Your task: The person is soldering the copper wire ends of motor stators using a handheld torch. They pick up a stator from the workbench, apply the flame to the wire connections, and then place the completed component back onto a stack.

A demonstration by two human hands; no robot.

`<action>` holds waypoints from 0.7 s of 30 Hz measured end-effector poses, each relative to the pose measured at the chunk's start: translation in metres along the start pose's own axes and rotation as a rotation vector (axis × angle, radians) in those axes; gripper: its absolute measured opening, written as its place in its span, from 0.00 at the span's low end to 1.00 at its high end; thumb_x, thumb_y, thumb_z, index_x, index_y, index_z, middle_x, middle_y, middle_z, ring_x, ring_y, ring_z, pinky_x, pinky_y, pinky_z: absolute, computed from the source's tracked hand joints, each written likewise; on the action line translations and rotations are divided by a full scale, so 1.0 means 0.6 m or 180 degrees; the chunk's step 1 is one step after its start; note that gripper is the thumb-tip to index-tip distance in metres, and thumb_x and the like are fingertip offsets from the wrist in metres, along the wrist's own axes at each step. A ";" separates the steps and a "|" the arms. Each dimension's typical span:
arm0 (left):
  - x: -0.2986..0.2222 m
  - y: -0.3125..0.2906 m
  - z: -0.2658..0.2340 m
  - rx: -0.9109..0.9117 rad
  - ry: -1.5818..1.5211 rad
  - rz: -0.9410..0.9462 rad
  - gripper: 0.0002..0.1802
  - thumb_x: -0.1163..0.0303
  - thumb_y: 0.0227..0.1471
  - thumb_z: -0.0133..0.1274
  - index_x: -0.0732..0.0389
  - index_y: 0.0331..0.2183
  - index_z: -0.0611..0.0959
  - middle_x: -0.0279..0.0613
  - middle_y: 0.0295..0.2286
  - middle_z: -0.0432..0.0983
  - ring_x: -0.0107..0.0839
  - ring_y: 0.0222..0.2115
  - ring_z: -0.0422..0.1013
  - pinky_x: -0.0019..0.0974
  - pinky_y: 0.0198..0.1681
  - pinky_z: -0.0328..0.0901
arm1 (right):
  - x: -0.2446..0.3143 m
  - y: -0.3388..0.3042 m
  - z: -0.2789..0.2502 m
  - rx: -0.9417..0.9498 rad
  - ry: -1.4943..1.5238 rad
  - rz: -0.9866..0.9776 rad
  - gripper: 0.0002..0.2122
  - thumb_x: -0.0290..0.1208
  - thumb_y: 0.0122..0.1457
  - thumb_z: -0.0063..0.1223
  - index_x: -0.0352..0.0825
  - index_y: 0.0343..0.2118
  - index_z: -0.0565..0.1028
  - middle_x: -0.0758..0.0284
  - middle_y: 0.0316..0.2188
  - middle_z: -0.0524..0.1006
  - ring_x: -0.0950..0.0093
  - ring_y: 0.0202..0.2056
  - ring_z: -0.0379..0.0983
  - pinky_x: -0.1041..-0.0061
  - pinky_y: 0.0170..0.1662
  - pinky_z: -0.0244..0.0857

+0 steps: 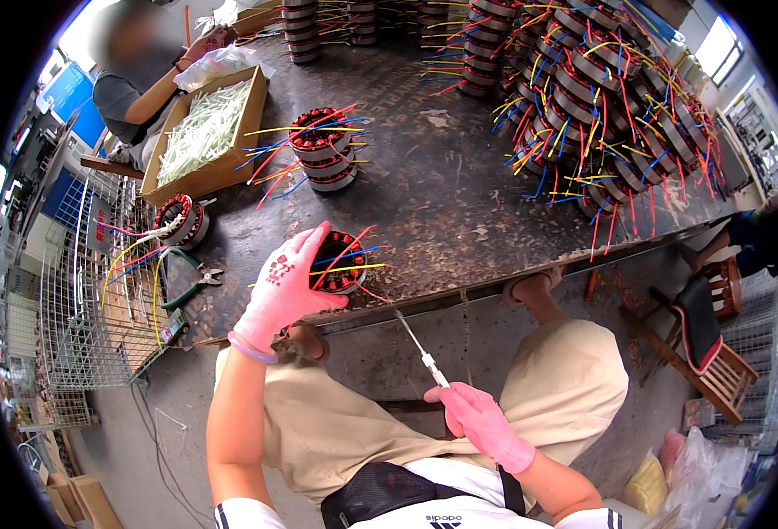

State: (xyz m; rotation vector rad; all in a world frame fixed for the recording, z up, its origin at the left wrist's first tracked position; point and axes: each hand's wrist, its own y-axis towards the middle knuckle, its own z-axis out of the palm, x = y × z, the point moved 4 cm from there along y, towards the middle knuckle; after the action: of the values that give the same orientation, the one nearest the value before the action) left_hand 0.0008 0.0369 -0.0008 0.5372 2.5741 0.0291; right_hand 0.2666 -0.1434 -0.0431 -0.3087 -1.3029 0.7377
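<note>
My left hand [285, 280], in a pink glove, is wrapped round the near-left side of a motor stator [347, 275] at the table's front edge. Red, blue and yellow wires stick out of its dark, red-marked windings. My right hand [482, 426], also pink-gloved, grips a slim tool [430, 361] with a thin shaft and a whitish handle, out beyond the table edge over my lap. The shaft's tip points up-left, close to a reddish wire that reaches out from the stator; whether they are joined is too small to tell.
A stack of stators [330, 167] stands behind, a large wired pile [601, 106] at the right. To the left are a box [255, 110] of white sleeves, a loose stator [183, 222], pliers [197, 282] and a wire basket [67, 317]. Another person [138, 88] sits at far left.
</note>
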 end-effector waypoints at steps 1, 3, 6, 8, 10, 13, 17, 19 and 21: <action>0.000 -0.001 0.001 -0.0010 0.0017 0.0002 0.58 0.66 0.25 0.75 0.63 0.60 0.66 0.53 0.53 0.68 0.50 0.53 0.67 0.42 0.57 0.63 | 0.000 0.000 0.001 -0.0001 -0.0003 -0.0008 0.15 0.37 0.69 0.44 0.28 0.46 0.74 0.79 0.16 0.63 0.88 0.19 0.55 0.84 0.23 0.48; 0.003 -0.002 0.001 0.0030 -0.0012 0.0009 0.58 0.66 0.25 0.75 0.63 0.60 0.66 0.53 0.53 0.68 0.50 0.53 0.67 0.42 0.57 0.63 | -0.001 0.001 0.008 0.0065 0.0128 0.0024 0.15 0.37 0.69 0.44 0.28 0.46 0.74 0.79 0.15 0.63 0.88 0.19 0.55 0.84 0.23 0.48; 0.005 0.000 0.001 0.0030 -0.0032 0.0032 0.58 0.66 0.25 0.75 0.63 0.60 0.66 0.53 0.54 0.67 0.50 0.53 0.66 0.43 0.57 0.62 | 0.002 0.002 0.008 0.0066 0.0149 0.0043 0.16 0.37 0.69 0.44 0.28 0.46 0.74 0.79 0.15 0.63 0.88 0.19 0.55 0.84 0.23 0.48; 0.004 0.001 0.002 0.0048 -0.0009 0.0041 0.57 0.64 0.25 0.74 0.63 0.60 0.66 0.53 0.54 0.67 0.50 0.53 0.66 0.44 0.57 0.62 | -0.001 0.002 0.007 0.0045 0.0118 0.0062 0.16 0.37 0.69 0.43 0.28 0.46 0.75 0.79 0.16 0.62 0.87 0.19 0.55 0.84 0.23 0.48; -0.002 0.004 0.000 0.0042 0.0006 0.0041 0.56 0.61 0.26 0.74 0.64 0.59 0.67 0.53 0.55 0.67 0.51 0.53 0.66 0.46 0.56 0.62 | 0.000 0.000 0.002 0.0018 0.0033 0.0077 0.15 0.36 0.69 0.42 0.30 0.45 0.76 0.78 0.16 0.62 0.87 0.19 0.55 0.83 0.21 0.48; -0.006 0.001 -0.004 0.0019 0.0098 0.0088 0.56 0.66 0.26 0.74 0.65 0.59 0.67 0.53 0.55 0.65 0.51 0.53 0.66 0.43 0.57 0.62 | -0.009 0.005 0.005 0.0067 0.0099 0.0043 0.15 0.36 0.69 0.42 0.30 0.45 0.76 0.78 0.16 0.62 0.87 0.19 0.55 0.84 0.21 0.47; -0.007 0.003 -0.005 0.0086 0.0037 0.0055 0.56 0.66 0.25 0.74 0.65 0.59 0.67 0.53 0.55 0.65 0.52 0.53 0.66 0.43 0.57 0.62 | -0.003 0.002 0.007 0.0055 0.0119 0.0094 0.15 0.37 0.69 0.42 0.30 0.45 0.76 0.78 0.16 0.62 0.87 0.19 0.54 0.84 0.21 0.47; -0.012 0.006 -0.006 0.0043 0.0029 0.0065 0.56 0.66 0.25 0.74 0.65 0.59 0.67 0.53 0.54 0.66 0.52 0.53 0.66 0.43 0.56 0.63 | 0.006 -0.002 0.006 0.0025 0.0086 0.0065 0.16 0.37 0.69 0.42 0.30 0.45 0.76 0.78 0.16 0.62 0.87 0.19 0.54 0.84 0.22 0.48; -0.008 0.004 -0.004 0.0038 0.0028 0.0068 0.56 0.66 0.25 0.74 0.65 0.59 0.68 0.53 0.54 0.66 0.52 0.52 0.66 0.43 0.56 0.63 | -0.004 0.001 0.004 0.0046 0.0094 0.0058 0.16 0.37 0.69 0.41 0.29 0.45 0.76 0.77 0.16 0.62 0.87 0.19 0.55 0.83 0.22 0.48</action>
State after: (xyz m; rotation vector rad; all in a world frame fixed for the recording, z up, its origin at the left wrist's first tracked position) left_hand 0.0043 0.0374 0.0040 0.5703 2.5787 0.0238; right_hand 0.2640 -0.1448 -0.0450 -0.3191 -1.2678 0.7550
